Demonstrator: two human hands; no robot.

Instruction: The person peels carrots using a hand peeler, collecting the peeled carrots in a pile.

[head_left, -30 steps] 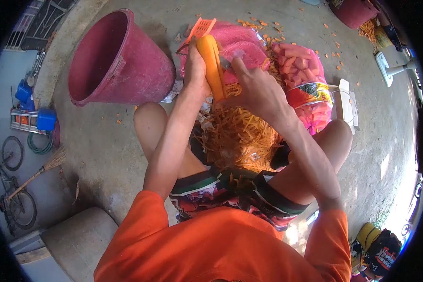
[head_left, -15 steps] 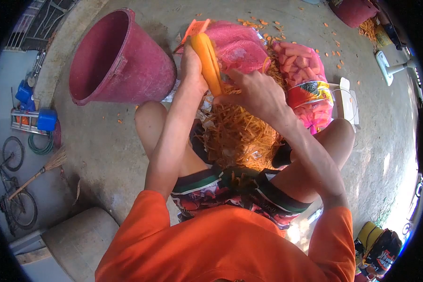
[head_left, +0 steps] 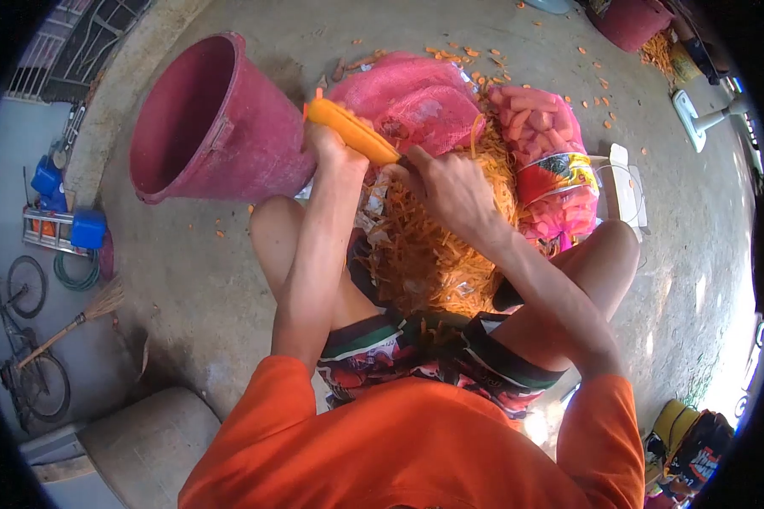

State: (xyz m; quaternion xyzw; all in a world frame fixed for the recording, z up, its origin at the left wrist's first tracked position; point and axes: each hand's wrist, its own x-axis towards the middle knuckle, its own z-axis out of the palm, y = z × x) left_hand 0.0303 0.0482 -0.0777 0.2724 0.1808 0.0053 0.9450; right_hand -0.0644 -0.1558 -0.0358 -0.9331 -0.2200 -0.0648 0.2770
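Note:
My left hand (head_left: 333, 146) is closed around the lower side of a thick orange carrot (head_left: 354, 134), which slants down toward the right. At the carrot's lower right end is my right hand (head_left: 454, 187), its fingers closed on what appears to be a peeler (head_left: 403, 161). Only a small dark part of that tool shows; the fingers hide the rest. Below both hands, between my legs, lies a heap of orange peel strips (head_left: 433, 246). Just beyond the hands is a pink mesh sack (head_left: 420, 97), lying slack.
A large maroon bucket (head_left: 272, 127) leans over at the left, its mouth facing left. A pink mesh bag of peeled carrots (head_left: 536, 127) stands at the right, beside a white box (head_left: 624, 191). Carrot bits (head_left: 471, 53) litter the concrete floor. Another maroon tub (head_left: 628, 24) is farther back.
The carrot has tipped from nearly upright to a flatter slant, its top end swinging left and down. My left hand has moved slightly left; my right hand has shifted slightly down and left.

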